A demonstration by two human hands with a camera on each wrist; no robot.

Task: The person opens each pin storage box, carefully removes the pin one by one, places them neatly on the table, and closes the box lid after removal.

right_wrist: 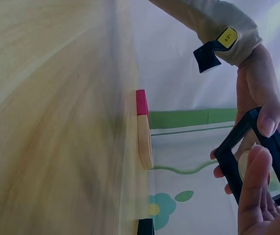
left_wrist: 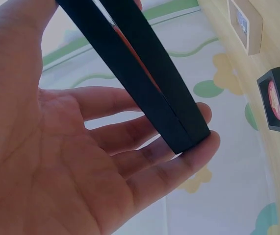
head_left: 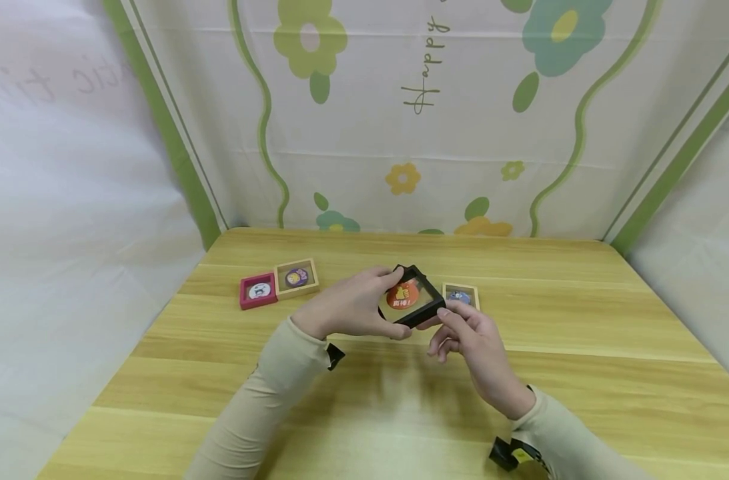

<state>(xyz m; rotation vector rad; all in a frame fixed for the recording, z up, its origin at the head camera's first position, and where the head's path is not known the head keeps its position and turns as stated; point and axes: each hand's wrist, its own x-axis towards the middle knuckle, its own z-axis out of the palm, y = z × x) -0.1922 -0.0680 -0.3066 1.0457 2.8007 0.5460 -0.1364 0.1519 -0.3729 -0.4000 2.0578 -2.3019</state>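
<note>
My left hand (head_left: 352, 303) grips a black display frame (head_left: 427, 313) above the table, thumb on the near edge and a finger on the far one. In its clear window sits a round orange-red badge (head_left: 403, 294) with a yellow thumbs-up. Edge-on in the left wrist view, the frame (left_wrist: 144, 83) has a slit between two black halves, with orange showing through. My right hand (head_left: 475, 343) pinches the frame's near right corner with thumb and forefinger, its other fingers loosely bent. The right wrist view has the right hand (right_wrist: 255, 196) in front of the frame.
On the wooden table (head_left: 550, 320), a pink frame (head_left: 258, 291) touches a light wood frame (head_left: 296, 278) at left, each holding a round badge. Another light wood frame (head_left: 461, 295) lies behind my right hand. A second black frame (left_wrist: 278, 99) stands beyond the held one. Printed curtains surround the table.
</note>
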